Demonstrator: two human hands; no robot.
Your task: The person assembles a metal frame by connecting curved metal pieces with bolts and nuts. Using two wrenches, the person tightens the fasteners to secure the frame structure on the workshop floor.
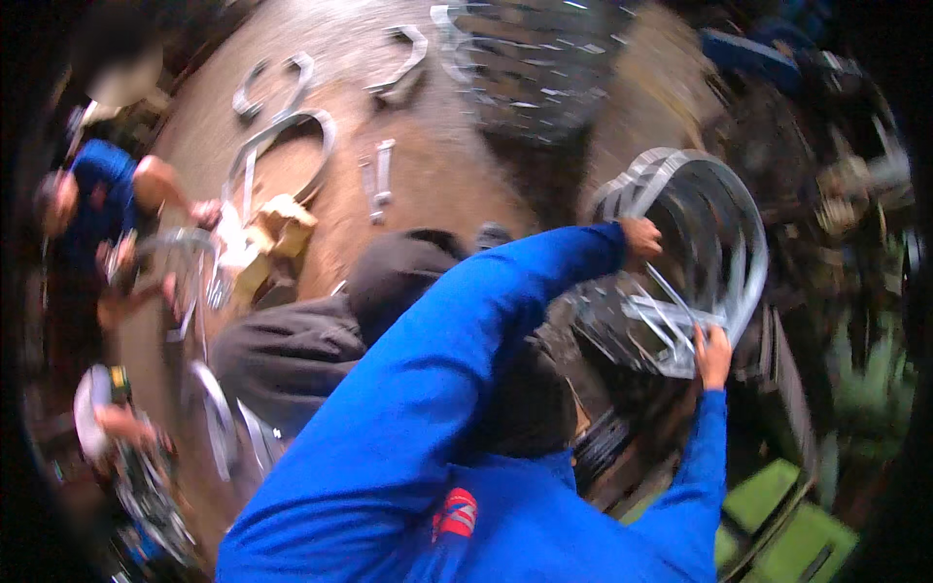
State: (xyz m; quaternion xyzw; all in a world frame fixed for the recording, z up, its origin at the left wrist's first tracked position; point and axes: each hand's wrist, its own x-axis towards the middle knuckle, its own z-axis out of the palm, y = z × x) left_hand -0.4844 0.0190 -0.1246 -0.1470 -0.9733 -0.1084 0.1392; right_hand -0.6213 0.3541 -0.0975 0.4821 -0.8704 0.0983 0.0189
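Observation:
To my right stand several grey metal hoop frames, curved on one side with straight bars at the bottom, nested one behind another. My left hand reaches across my body and is closed on the near left side of a hoop frame. My right hand is closed at that frame's lower corner, where the curved strip meets the straight bar. Motion blur softens the picture, and the fingertips of both hands are partly hidden by the metal.
A pile of metal parts lies ahead on the brown floor. Further left lie a loose hoop, bent strips and short bars. A person in blue works at the left. Green blocks sit at lower right.

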